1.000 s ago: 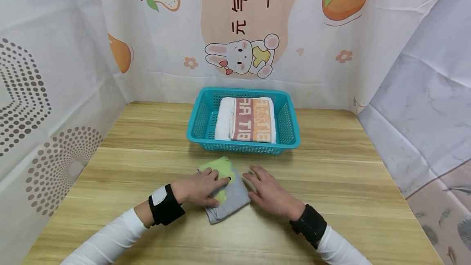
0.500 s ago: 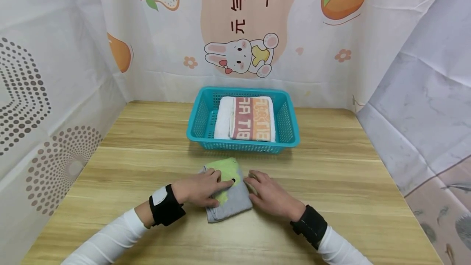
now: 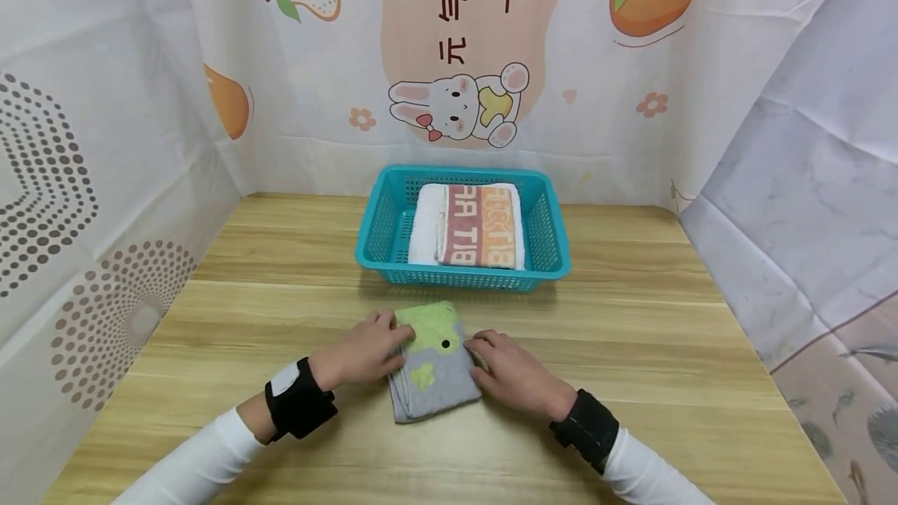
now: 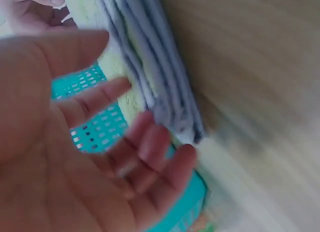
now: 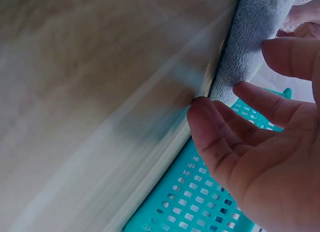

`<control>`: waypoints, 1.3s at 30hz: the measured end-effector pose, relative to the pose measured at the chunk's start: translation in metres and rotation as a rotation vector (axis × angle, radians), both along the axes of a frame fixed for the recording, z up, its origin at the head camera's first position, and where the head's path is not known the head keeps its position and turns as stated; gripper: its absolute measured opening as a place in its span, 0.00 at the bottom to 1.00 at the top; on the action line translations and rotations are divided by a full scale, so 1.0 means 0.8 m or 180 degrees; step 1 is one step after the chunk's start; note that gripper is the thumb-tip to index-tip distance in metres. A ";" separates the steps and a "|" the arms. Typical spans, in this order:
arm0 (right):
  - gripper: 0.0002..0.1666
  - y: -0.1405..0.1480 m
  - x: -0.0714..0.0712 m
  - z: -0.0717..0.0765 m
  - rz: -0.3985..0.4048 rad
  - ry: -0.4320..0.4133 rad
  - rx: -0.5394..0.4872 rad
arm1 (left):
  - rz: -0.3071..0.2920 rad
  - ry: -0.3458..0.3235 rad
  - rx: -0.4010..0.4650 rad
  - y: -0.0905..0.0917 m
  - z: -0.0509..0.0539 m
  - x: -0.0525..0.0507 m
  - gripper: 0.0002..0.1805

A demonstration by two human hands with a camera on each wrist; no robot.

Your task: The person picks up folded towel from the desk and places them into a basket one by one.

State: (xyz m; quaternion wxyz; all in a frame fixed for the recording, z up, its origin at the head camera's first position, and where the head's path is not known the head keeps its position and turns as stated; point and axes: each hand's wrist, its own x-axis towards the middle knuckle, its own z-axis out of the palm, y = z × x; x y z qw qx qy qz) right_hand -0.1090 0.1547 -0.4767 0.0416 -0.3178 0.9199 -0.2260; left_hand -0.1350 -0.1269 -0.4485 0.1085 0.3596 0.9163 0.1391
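A folded grey and green towel (image 3: 436,372) lies on the table between the two hands, with a black dot on its green patch. At its left edge is my left hand (image 3: 365,351), fingers loosely bent against the side. The left wrist view shows the stacked layers of the towel (image 4: 145,56) beside the fingertips of the left hand (image 4: 75,127). My right hand (image 3: 519,374) rests at the opposite edge. In the right wrist view, the thumb and forefinger of the right hand (image 5: 265,142) touch the rolled grey side of the towel (image 5: 250,41).
Behind the towel stands a teal plastic basket (image 3: 463,277) holding a folded white towel (image 3: 426,226) and a folded red and orange towel (image 3: 480,228). A wooden tabletop (image 3: 631,318) extends around them. Printed cloth curtains (image 3: 295,100) hang at the back and both sides.
The towel has turned slightly and shifted right. My left hand has slid back off its top to the left edge. The right hand stays nearly in place.
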 end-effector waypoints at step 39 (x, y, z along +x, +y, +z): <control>0.47 -0.017 0.023 0.004 -0.1071 -0.2598 -0.2342 | 0.1445 -0.2097 0.2191 0.032 -0.016 0.027 0.32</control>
